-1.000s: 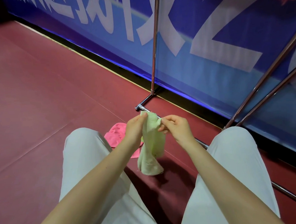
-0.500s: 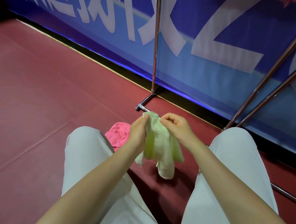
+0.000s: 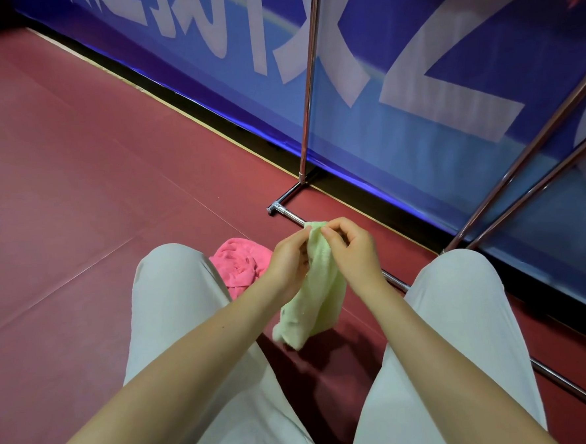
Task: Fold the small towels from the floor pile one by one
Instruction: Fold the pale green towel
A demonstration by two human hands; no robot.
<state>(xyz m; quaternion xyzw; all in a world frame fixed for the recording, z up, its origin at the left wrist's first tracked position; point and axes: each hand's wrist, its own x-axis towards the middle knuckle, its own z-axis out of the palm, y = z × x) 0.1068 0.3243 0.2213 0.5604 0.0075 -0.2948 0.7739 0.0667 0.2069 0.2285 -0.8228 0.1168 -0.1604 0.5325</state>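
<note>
Both hands (image 3: pixel 321 254) pinch towel (image 3: pixel 318 295) edge (hanging free).

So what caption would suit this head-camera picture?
Both hands, left and right, pinch a pale green towel above the red floor, a pink towel lying behind.

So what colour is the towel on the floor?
Pink towel, seen in the head view.
</note>
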